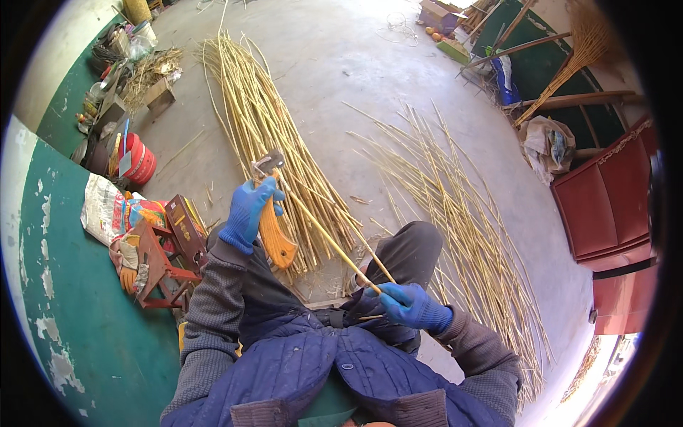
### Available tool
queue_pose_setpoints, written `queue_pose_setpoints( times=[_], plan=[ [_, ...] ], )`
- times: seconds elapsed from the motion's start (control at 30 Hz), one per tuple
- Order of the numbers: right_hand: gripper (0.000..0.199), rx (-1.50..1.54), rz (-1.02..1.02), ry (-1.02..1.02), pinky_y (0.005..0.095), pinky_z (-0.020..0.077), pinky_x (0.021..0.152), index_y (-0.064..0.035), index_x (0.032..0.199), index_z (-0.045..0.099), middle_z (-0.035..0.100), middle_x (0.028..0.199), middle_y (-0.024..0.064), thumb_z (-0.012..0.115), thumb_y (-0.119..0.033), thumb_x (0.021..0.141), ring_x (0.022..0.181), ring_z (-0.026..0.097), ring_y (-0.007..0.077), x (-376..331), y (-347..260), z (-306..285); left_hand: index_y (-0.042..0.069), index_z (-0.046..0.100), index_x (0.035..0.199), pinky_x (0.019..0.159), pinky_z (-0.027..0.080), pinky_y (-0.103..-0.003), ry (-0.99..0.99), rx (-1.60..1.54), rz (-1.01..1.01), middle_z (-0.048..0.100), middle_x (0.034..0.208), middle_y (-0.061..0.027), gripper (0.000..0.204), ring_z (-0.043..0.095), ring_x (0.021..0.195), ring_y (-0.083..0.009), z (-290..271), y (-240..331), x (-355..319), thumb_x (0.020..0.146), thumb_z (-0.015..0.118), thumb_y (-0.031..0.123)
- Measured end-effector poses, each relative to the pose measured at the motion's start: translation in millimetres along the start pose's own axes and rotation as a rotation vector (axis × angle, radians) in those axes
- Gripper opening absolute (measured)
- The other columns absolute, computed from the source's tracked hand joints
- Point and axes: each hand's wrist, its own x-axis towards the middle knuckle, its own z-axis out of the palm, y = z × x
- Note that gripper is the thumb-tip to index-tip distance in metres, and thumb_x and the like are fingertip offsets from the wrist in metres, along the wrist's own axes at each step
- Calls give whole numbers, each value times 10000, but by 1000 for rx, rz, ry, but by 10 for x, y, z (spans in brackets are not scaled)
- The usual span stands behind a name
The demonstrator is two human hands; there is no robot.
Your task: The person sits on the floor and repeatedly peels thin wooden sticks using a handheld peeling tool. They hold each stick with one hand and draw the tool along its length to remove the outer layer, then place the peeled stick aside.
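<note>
My left hand [247, 211], in a blue glove, is wrapped round a wooden-handled tool [276, 240] with a short metal head, like a small hatchet; its exact kind is not clear. The curved handle's butt points down toward my knees. In a matching glove, my right hand [414, 307] is closed on the near end of a thin yellow stalk [324, 235]. That stalk slants up and left to the tool's head. Beneath the tool, a thick bundle of long stalks [260, 117] lies on the floor and reaches my feet.
To the right spreads a looser pile of thin stalks [477, 242]. On the left are a small red-brown stool [160, 267], a printed sack [104, 206] and a red bucket [140, 162]. At the far right stand a twig broom [583, 50] and dark red padded furniture [605, 203].
</note>
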Motion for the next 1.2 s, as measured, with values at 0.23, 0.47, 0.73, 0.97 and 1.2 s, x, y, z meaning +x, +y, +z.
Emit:
queue_pose_setpoints(
  times=[0.23, 0.47, 0.73, 0.97, 1.2],
  plan=[
    [286, 51, -53, 77, 284, 515, 586, -28, 1250, 661, 616, 680, 31, 521, -170, 1044, 569, 591, 105, 37, -35, 91, -46, 548, 1198, 598, 575, -290, -45, -24, -143, 664, 835, -105, 393, 652, 662, -157, 350, -45, -345, 989, 657, 268],
    [276, 58, -1, 21, 296, 523, 634, -46, 1240, 665, 645, 722, 60, 530, -176, 1037, 632, 622, 135, -143, 34, 57, -39, 586, 1173, 583, 564, -278, -173, 6, -112, 661, 827, -101, 386, 640, 649, -148, 146, -110, -323, 989, 663, 292],
    [388, 233, 499, -238, 264, 544, 764, -86, 1384, 614, 734, 912, 65, 586, -251, 1034, 785, 657, 81, -1030, 83, -84, 1, 670, 1172, 613, 529, -245, 334, 56, 191, 665, 880, -68, 478, 637, 702, -128, -1335, 424, 490, 940, 722, 416],
    [456, -8, 12, -3, 294, 549, 843, -79, 1430, 554, 722, 1037, 113, 625, -236, 1008, 934, 688, 124, -197, -155, -66, -14, 639, 1114, 594, 531, -246, 97, 34, 64, 661, 844, -68, 529, 630, 673, -117, -242, 101, 6, 933, 717, 477],
    [165, -725, -369, 489, 488, 507, 532, -104, 1089, 584, 652, 692, 159, 610, -225, 979, 608, 654, 379, 982, -408, 107, -37, 607, 1170, 609, 592, -285, -4, -106, -100, 693, 853, -118, 487, 674, 687, -165, 430, -163, -307, 959, 704, 392]
  ],
)
